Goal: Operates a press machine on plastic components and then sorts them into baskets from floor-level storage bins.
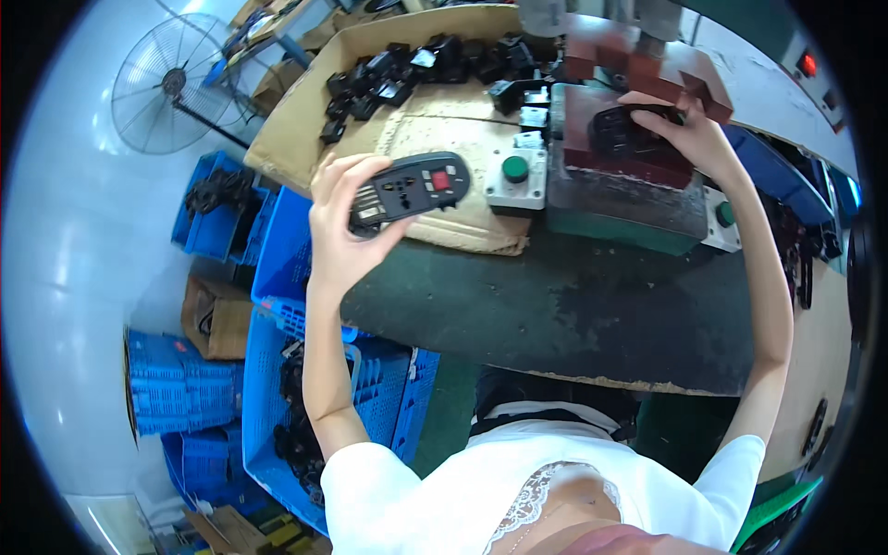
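My left hand [344, 208] is closed round a black power strip [410, 190] with socket holes and a red switch, held up over the cardboard at the bench's left. Across the bench, my right hand [680, 134] reaches onto the dark red block [647, 174] of a press. Its fingers grip a black plastic part [622, 131] that rests on that block; the part's far side is hidden. Above the right hand are the press's upper reddish-brown blocks [689, 74]. A white box with a green button [515, 168] stands between my two hands.
A second green button [724, 214] sits right of the press. Several black parts [370, 79] lie in the cardboard tray [305, 129]. Blue crates [264, 407] with black pieces stand left of the dark bench [555, 314]. A fan [173, 83] is at the far left.
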{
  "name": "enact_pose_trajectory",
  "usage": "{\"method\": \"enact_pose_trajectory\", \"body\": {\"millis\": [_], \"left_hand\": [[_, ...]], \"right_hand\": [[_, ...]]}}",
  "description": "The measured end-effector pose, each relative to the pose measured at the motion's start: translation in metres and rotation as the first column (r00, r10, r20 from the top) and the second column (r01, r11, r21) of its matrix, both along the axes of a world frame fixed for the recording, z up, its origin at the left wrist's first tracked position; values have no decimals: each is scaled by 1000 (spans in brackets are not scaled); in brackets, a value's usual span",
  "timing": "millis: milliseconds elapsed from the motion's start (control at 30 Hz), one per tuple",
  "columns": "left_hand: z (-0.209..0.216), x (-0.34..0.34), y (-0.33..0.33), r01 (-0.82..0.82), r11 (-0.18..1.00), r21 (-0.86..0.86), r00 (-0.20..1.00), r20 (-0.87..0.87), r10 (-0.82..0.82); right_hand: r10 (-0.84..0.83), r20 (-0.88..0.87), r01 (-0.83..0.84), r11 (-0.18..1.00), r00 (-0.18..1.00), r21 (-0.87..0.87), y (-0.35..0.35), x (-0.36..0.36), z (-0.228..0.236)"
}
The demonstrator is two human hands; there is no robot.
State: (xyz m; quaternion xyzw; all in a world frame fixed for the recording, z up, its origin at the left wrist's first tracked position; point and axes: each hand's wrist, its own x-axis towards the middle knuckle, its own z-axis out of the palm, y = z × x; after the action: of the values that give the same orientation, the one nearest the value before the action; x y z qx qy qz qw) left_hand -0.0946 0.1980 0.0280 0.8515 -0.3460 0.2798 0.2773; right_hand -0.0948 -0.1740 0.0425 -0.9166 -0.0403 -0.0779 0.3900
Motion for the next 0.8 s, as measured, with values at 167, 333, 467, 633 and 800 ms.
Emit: {"method": "enact_pose_trajectory", "body": {"millis": [167,333,467,633,800], "left_hand": [[-6,-21,63,-308,952,5,951,-7,308],[-5,-44,104,-475,871,125,880,63,471],[-19,-49,134,-601,740,302,791,89,606],[-22,-26,120,-604,784,146,797,116,593],[-8,43,52,-310,946,98,946,127,297]], "right_hand": [[70,28,-68,995,997,-67,-14,33,-23],[302,85,-309,946,950,95,-31,34,-22],[388,99,-372,917,917,-148,-15,7,-9],[410,195,-312,865,891,-393,-1,5,-6],[371,201,-283,888,907,-363,-2,4,-5]]}}
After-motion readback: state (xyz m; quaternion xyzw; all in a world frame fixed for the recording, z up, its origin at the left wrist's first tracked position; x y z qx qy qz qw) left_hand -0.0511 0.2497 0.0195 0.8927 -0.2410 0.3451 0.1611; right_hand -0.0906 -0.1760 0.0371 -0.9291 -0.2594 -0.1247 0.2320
